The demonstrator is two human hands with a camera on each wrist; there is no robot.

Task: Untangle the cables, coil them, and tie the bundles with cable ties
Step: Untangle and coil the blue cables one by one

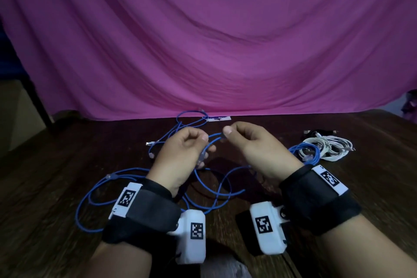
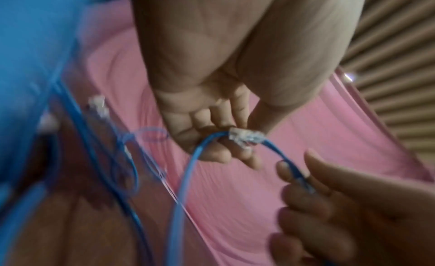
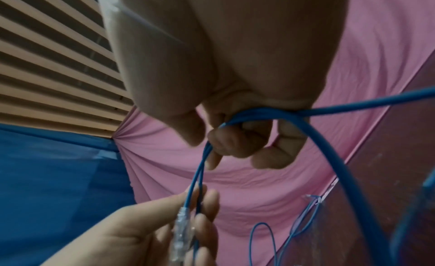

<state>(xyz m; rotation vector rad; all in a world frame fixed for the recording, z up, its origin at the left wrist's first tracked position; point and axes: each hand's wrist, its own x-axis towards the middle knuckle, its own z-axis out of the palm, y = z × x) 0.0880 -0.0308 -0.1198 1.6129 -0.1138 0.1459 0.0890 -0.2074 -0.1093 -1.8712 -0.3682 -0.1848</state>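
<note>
Both hands are raised above the dark wooden table with one blue network cable between them. My left hand grips the cable beside its clear plug, fingers curled round it. My right hand pinches the same cable between thumb and forefinger, a short way from the left hand. In the right wrist view the cable loops through my curled right fingers and runs down to the plug. The rest of the cable lies in loose loops under my wrists.
More loose blue cable with clear plugs lies at the back by a small white packet. A coiled blue bundle and a white cable bundle sit at the right. A pink cloth hangs behind the table.
</note>
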